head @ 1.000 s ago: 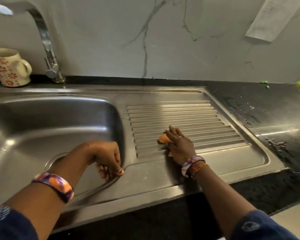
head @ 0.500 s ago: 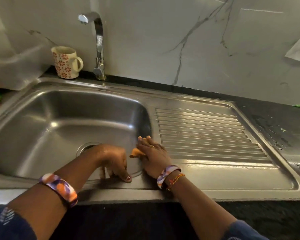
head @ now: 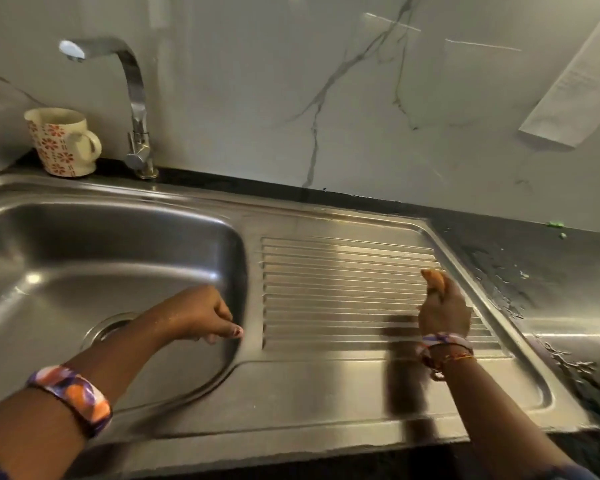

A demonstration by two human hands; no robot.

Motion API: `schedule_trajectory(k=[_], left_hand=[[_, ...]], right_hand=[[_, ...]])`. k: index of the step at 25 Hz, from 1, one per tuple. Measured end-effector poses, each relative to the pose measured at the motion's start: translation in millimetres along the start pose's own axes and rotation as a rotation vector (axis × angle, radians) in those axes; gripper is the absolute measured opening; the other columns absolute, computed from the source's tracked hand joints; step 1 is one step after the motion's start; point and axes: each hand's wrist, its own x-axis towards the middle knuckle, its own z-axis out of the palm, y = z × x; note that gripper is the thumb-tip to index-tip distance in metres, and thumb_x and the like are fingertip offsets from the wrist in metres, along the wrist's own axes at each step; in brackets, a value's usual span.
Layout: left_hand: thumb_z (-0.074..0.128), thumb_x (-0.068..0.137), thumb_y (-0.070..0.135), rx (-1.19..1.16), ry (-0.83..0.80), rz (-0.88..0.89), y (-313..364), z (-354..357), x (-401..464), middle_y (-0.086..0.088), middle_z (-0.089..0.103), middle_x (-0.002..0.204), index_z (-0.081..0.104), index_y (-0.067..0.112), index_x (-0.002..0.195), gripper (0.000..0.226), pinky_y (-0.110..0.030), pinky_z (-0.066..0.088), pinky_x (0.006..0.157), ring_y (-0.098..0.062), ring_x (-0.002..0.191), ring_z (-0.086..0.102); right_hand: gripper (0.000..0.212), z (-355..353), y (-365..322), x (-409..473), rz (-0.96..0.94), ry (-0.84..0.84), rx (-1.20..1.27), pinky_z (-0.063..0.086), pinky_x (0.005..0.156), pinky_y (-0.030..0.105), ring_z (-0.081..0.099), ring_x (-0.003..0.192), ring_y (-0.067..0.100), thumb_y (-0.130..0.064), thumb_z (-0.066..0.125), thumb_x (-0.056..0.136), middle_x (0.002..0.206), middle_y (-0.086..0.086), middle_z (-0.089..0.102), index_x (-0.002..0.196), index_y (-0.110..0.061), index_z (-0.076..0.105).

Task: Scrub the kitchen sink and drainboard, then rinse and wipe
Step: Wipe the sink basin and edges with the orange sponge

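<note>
A stainless steel sink [head: 66, 258] was seen on the left, its ribbed drainboard [head: 343, 292] bare between basin edge and raised right rim. An orange scrub pad [head: 435, 279] was pinched by the right hand [head: 444, 311] against the ribs' far right end. The left hand [head: 205, 318] was loosely curled, fingertips touching the basin's right edge, nothing held.
</note>
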Motion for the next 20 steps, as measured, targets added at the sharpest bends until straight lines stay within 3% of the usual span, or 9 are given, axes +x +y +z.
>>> schedule_trajectory(k=[2,3,5,7,14,20], left_hand=[[0.07,0.082,0.023,-0.028,0.021,-0.015,9,0,15,0.008,0.064,0.049,0.077,0.011,0.082,0.014,-0.011,0.042,0.046,0.001,0.042,0.055],[0.072,0.081,0.021,-0.021,0.02,-0.023,13,-1,20,0.01,0.061,0.045,0.075,0.012,0.072,0.013,-0.011,0.041,0.045,0.001,0.041,0.055],[0.074,0.079,0.02,0.032,-0.007,-0.036,19,-4,28,0.012,0.059,0.041,0.069,0.016,0.058,0.022,-0.011,0.04,0.044,0.003,0.037,0.053],[0.074,0.078,0.021,0.073,-0.03,-0.048,21,-5,32,0.011,0.059,0.041,0.067,0.017,0.055,0.025,-0.012,0.041,0.046,0.003,0.035,0.052],[0.075,0.078,0.027,0.07,0.076,-0.024,17,3,25,0.007,0.064,0.049,0.067,0.02,0.051,0.028,-0.013,0.042,0.052,-0.001,0.041,0.053],[0.065,0.087,0.03,0.053,0.205,0.027,3,25,1,0.018,0.049,0.034,0.053,0.019,0.044,0.046,-0.009,0.031,0.047,0.008,0.038,0.048]], right_hand=[[0.043,-17,33,41,0.141,-0.013,-0.222,0.04,0.095,0.046,0.051,0.115,0.042,-0.036,0.036,0.097,0.123,0.025,0.056,0.123,-0.008,0.055],[0.048,-21,45,55,0.182,-0.096,-0.341,0.037,0.1,0.048,0.044,0.124,0.041,-0.038,0.036,0.097,0.131,0.026,0.05,0.128,-0.005,0.05],[0.06,-16,58,66,0.181,-0.311,-0.593,0.024,0.112,0.048,0.021,0.141,0.037,-0.045,0.031,0.098,0.151,0.018,0.028,0.143,-0.005,0.031],[0.065,-8,61,65,0.133,-0.375,-0.709,0.016,0.116,0.046,0.008,0.144,0.036,-0.047,0.024,0.098,0.158,0.01,0.012,0.149,-0.007,0.016],[0.06,21,5,11,-0.14,-0.51,-0.682,0.011,0.119,0.038,0.003,0.146,0.028,-0.044,0.02,0.1,0.159,0.003,0.006,0.151,-0.012,0.012],[0.058,75,-69,-77,-0.413,-0.66,-0.492,0.007,0.118,0.036,-0.002,0.147,0.023,-0.034,0.033,0.099,0.16,-0.003,0.002,0.151,-0.018,0.012]])
